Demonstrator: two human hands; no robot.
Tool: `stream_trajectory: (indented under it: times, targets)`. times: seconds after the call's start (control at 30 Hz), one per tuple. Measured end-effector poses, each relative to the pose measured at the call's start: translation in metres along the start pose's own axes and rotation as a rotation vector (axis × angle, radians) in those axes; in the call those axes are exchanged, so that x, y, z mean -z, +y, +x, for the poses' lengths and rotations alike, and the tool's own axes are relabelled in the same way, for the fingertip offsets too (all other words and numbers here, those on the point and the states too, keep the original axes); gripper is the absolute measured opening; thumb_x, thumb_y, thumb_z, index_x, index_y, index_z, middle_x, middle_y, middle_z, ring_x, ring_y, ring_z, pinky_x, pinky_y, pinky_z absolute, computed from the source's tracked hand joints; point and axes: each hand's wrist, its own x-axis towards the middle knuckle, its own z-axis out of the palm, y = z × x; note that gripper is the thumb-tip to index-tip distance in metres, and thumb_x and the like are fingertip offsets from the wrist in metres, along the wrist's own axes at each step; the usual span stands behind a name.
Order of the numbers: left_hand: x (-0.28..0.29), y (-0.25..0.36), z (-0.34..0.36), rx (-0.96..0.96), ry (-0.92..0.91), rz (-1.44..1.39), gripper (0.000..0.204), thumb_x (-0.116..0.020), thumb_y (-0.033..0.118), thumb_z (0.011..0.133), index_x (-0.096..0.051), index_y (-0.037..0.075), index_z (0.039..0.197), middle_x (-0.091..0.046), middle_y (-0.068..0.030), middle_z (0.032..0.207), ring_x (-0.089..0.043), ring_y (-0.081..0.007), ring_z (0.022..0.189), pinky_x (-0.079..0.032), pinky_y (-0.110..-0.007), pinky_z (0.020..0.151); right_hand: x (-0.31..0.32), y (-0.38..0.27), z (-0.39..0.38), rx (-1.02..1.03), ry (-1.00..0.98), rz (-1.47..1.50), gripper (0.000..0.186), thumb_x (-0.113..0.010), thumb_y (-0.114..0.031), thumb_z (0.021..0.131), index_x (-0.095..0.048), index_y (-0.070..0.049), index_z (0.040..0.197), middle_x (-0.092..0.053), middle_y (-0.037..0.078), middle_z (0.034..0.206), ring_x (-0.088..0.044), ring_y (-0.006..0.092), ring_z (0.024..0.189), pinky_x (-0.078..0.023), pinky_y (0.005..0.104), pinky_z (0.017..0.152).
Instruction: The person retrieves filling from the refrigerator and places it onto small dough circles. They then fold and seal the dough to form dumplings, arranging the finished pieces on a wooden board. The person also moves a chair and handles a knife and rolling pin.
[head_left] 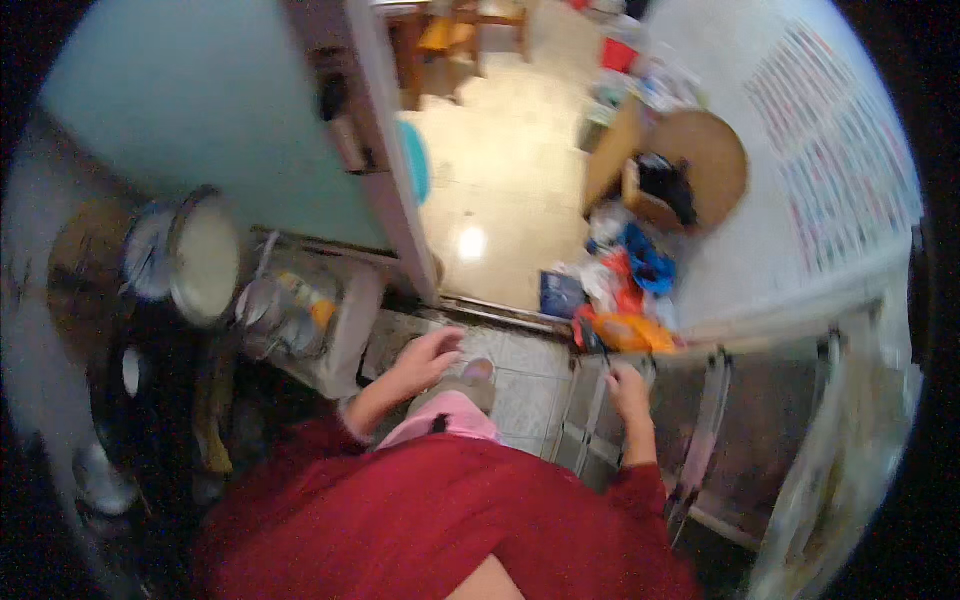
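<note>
My left hand (428, 362) is held out in front of my body, above the floor near the doorway. Its fingers are spread a little, and nothing shows in them. On the other side my right hand (626, 388) is by the near end of a low panelled partition (690, 400) with upright strips. Blur smears its fingers, so I cannot tell whether they touch the partition. Below and between the hands, one shoe (479, 374) shows on the tiles, next to a pink cloth (447, 415) at my waist.
Ahead, a doorsill (505, 313) leads to a bright tiled floor (505, 200). Bags (625, 275) and a round brown board (705, 160) lean along the right wall. At left stand a round pale lid (206, 258) and a basin (345, 345) holding containers. A door frame (385, 150) borders the opening.
</note>
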Motion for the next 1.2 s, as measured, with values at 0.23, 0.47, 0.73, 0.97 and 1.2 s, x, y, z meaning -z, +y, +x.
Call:
stream_trajectory:
  times: [0.23,0.47,0.73,0.97,1.2]
  targets:
    - [-0.073,0.044,0.085,-0.447,0.198,-0.175,0.029,-0.057,0.017,0.086,-0.056,-0.001,0.109,-0.064,-0.0180,0.097,-0.063,-0.0292,0.090,-0.050,-0.039,0.082,0.073,0.149,0.027,0.061,-0.252,-0.202,0.018,-0.065,-0.013,0.084,-0.059,0.004,0.088,-0.061,0.022,0.079,-0.060,0.0395,0.078,-0.048,0.0449,0.072]
    - [-0.084,0.044,0.004,-0.300,0.465,-0.046,0.029,-0.058,0.016,0.087,-0.053,0.000,0.111,-0.060,-0.0150,0.093,-0.059,-0.0270,0.084,-0.047,-0.038,0.076,0.009,0.074,0.143,0.489,-0.299,-0.133,0.018,-0.067,-0.011,0.083,-0.061,0.002,0.092,-0.061,0.017,0.075,-0.063,0.0343,0.072,-0.050,0.0415,0.068]
    - [-0.127,-0.050,-0.180,0.051,1.209,-0.228,0.022,-0.057,0.015,0.090,-0.054,0.002,0.108,-0.058,-0.0098,0.088,-0.055,-0.0165,0.079,-0.046,-0.031,0.071,-0.100,-0.173,0.150,1.083,-0.652,-0.132,0.017,-0.066,-0.012,0.083,-0.061,0.002,0.092,-0.062,0.016,0.076,-0.063,0.0340,0.072,-0.050,0.0413,0.068]
    - [-0.142,-0.101,-0.252,0.137,1.368,-0.321,0.031,-0.060,0.021,0.093,-0.052,0.003,0.116,-0.062,-0.0087,0.095,-0.060,-0.0190,0.087,-0.049,-0.034,0.076,-0.181,-0.347,0.040,1.396,-0.874,-0.184,0.017,-0.066,-0.013,0.084,-0.062,0.001,0.092,-0.062,0.016,0.077,-0.063,0.0337,0.072,-0.050,0.0411,0.068]
    - [-0.167,-0.159,-0.417,0.062,1.724,-0.165,0.033,-0.059,0.025,0.095,-0.054,0.001,0.117,-0.064,-0.0100,0.097,-0.062,-0.0212,0.089,-0.049,-0.035,0.081,-0.243,-0.457,-0.085,1.548,-0.982,-0.245,0.017,-0.066,-0.014,0.084,-0.062,0.000,0.091,-0.062,0.016,0.078,-0.062,0.0335,0.073,-0.050,0.0409,0.068]
